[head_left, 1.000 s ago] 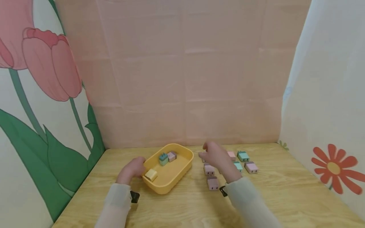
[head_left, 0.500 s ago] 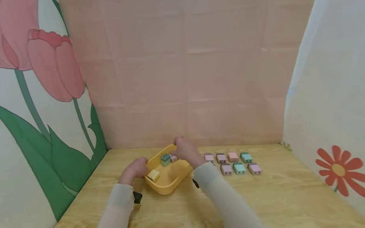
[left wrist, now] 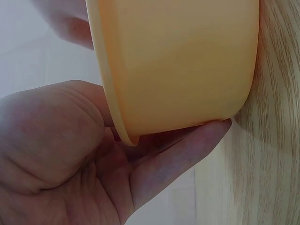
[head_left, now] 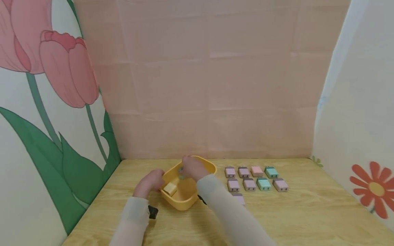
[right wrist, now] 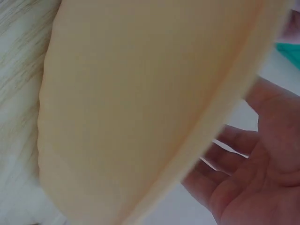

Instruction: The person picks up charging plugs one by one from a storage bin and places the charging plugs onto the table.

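My left hand (head_left: 154, 179) grips the left end of a yellow plastic basket (head_left: 181, 205); in the left wrist view its fingers reach around the basket's wall and under the rim. My right hand (head_left: 193, 167) reaches down into the basket over a teal wall charger (head_left: 181, 173), which it partly covers. Its fingertips are hidden, so I cannot tell whether they pinch a charger. A pale yellow charger (head_left: 170, 189) lies by the basket's near left wall. In the right wrist view the basket wall hides part of the right hand's fingers (right wrist: 229, 157).
Right of the basket, several wall chargers lie in rows on the wooden table (head_left: 307, 212): mauve ones (head_left: 233, 185), a pink one (head_left: 257, 171) and teal ones (head_left: 263, 183). The right sleeve (head_left: 221, 205) partly covers the nearest charger (head_left: 239, 198). A pink backdrop (head_left: 209, 102) stands behind.
My right hand has moved left from the chargers on the table into the basket, first to the pinkish charger, then over the teal one. My left hand stays on the basket.
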Tool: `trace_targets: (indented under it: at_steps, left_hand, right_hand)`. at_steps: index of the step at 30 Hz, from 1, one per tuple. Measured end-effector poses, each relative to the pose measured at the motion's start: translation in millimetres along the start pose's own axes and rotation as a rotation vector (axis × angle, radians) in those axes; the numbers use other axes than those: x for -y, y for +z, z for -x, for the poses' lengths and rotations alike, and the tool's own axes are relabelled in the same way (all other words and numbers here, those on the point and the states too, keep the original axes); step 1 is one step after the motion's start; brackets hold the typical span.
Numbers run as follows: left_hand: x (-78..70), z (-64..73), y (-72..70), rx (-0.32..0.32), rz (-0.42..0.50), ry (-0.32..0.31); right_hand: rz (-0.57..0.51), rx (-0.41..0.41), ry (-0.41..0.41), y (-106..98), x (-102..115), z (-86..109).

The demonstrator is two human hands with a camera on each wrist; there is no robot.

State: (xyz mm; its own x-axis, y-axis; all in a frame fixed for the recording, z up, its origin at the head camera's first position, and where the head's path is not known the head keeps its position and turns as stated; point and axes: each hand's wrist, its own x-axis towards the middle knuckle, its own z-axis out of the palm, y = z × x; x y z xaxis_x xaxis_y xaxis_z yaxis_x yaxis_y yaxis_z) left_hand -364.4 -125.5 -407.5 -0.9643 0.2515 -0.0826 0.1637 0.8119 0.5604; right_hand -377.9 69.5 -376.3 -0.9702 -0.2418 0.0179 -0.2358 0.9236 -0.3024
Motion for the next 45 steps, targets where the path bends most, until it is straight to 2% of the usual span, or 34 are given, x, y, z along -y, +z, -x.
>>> trace_targets:
  at_steps: [4, 9, 13, 16, 19, 26, 29, 33, 36, 37, 40, 45]
  left_hand:
    - [-1.1, -1.7, 1.2, 0.004, -0.019, 0.000]
    - [-2.5, -1.8, 1.1, 0.003, -0.018, -0.010]
    - [-3.2, 0.0, 1.2, 0.000, -0.024, -0.006]
    - [-3.6, 1.8, 1.0, -0.005, -0.018, -0.001]
    - [-4.1, 4.0, 0.5, -0.010, -0.017, 0.007]
    - [-6.1, 6.2, -0.4, -0.014, -0.017, 0.026]
    - [-6.8, 6.8, 0.2, -0.011, -0.001, 0.024]
    - [-7.3, 8.4, -0.7, -0.013, 0.008, 0.019]
    - [-7.1, 8.9, -1.5, -0.011, 0.014, 0.027]
    - [-7.0, 8.8, -1.8, -0.009, 0.016, 0.029]
    - [-5.9, 8.3, -2.0, -0.003, 0.014, 0.028]
    - [-3.1, 6.0, -0.2, 0.002, 0.002, 0.012]
  right_hand:
    - [0.052, -0.014, -0.015, 6, -1, -3.8]
    - [0.052, -0.043, -0.024, 16, -6, -12.8]
    - [0.078, -0.082, -0.065, 34, -15, -25.8]
    - [0.082, -0.087, -0.090, 39, -14, -23.7]
    - [0.052, -0.065, -0.088, 31, -4, -8.7]
    - [0.090, -0.110, -0.105, 33, 2, -0.8]
    - [0.098, -0.092, -0.077, 42, -2, -11.5]
    - [0.109, -0.090, -0.070, 79, -22, -49.2]
    - [0.089, -0.080, -0.075, 90, -30, -60.6]
    - [0.087, -0.091, -0.090, 90, -31, -58.8]
    - [0.006, -0.038, -0.086, 67, -18, -35.8]
    - [-0.082, -0.003, -0.065, 41, 0, -2.6]
